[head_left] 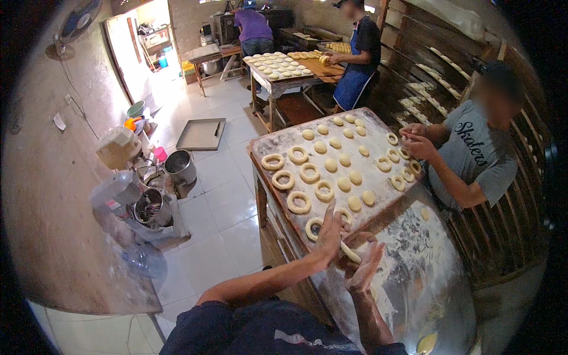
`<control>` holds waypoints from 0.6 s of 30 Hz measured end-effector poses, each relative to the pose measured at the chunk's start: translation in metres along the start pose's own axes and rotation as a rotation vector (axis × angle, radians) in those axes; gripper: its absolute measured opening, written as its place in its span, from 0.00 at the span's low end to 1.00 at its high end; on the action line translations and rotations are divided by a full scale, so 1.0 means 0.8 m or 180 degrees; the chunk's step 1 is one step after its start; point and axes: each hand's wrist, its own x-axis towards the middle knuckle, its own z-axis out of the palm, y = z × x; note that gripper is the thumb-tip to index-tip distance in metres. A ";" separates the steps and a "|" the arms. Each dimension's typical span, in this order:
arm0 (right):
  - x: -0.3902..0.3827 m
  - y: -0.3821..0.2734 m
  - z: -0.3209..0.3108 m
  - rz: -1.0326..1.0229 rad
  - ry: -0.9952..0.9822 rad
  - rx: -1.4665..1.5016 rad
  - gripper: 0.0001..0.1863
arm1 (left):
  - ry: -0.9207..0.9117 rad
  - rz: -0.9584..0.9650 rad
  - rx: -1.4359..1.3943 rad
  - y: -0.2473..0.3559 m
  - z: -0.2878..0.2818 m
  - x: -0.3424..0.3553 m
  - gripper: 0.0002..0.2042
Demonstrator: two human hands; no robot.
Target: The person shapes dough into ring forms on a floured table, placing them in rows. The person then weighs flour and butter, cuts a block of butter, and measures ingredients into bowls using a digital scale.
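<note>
A short rope of pale dough (350,253) runs between my two hands in the lower middle. My left hand (328,239) has its fingers extended and touches or is very near the rope's upper end. My right hand (364,269) is at the lower end, palm turned inward, fingers apart and slightly bent. Just beyond them, a floured board (272,145) carries several dough rings (299,201) and several round dough pieces (355,177). Beneath and right of my hands is a flour-dusted metal worktop (426,260).
A co-worker (473,154) shapes dough across the board at right. Two more people (355,65) (253,29) work at the back near another dough-laden table (269,89). Mixers (115,189), pots (180,165) and a tray (201,135) are on the left floor. Wooden racks (497,236) line the right.
</note>
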 end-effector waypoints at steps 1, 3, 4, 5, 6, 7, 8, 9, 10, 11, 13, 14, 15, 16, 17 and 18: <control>0.014 0.008 0.015 -0.0098 -0.0098 -0.0140 0.34 | -0.0191 0.0434 0.0425 0.009 -0.010 0.004 0.16; 0.044 0.025 0.045 -0.0294 -0.0277 -0.0424 0.34 | -0.0961 0.2682 0.1628 0.039 -0.045 0.035 0.21; 0.056 0.026 0.054 -0.0239 -0.0362 -0.0582 0.34 | -0.0978 0.2956 0.1838 0.051 -0.060 0.049 0.23; 0.069 0.026 0.062 -0.0375 -0.0590 -0.0895 0.34 | -0.1051 0.3512 0.2015 0.063 -0.074 0.063 0.25; 0.081 0.028 0.072 -0.0143 -0.0541 -0.0903 0.34 | -0.0963 0.3526 0.2227 0.075 -0.089 0.077 0.27; 0.095 0.026 0.079 0.0321 -0.0532 -0.0715 0.34 | -0.0302 0.2546 0.1818 0.078 -0.087 0.090 0.26; 0.105 0.033 0.092 0.0527 -0.0324 -0.0521 0.34 | -0.0233 0.1841 0.1504 0.084 -0.094 0.100 0.25; 0.115 0.038 0.105 0.0653 -0.0461 -0.0555 0.33 | -0.0067 0.0896 0.0954 0.088 -0.100 0.109 0.24; 0.124 0.045 0.118 0.0707 -0.0612 -0.0664 0.33 | 0.0117 0.0471 0.0717 0.091 -0.106 0.118 0.23; 0.135 0.057 0.136 0.0601 -0.0658 -0.0641 0.32 | -0.0029 0.1307 0.1318 0.093 -0.116 0.123 0.23; 0.153 0.064 0.161 0.0722 -0.0739 -0.0947 0.30 | -0.0612 0.3281 0.2214 0.098 -0.140 0.135 0.21; 0.162 0.066 0.172 0.0424 -0.1052 -0.1191 0.28 | -0.0528 0.3348 0.2530 0.102 -0.155 0.145 0.21; 0.176 0.068 0.184 0.0158 -0.1248 -0.1542 0.26 | -0.0542 0.3555 0.2855 0.109 -0.172 0.157 0.21; 0.189 0.064 0.191 0.0112 -0.1418 -0.1687 0.24 | -0.0285 0.3524 0.2864 0.111 -0.179 0.168 0.21; 0.202 0.061 0.199 0.0389 -0.1458 -0.1571 0.23 | -0.0048 0.2957 0.2668 0.115 -0.186 0.179 0.20; 0.218 0.069 0.213 0.0256 -0.1263 -0.1711 0.22 | 0.0185 0.2660 0.2548 0.119 -0.191 0.190 0.20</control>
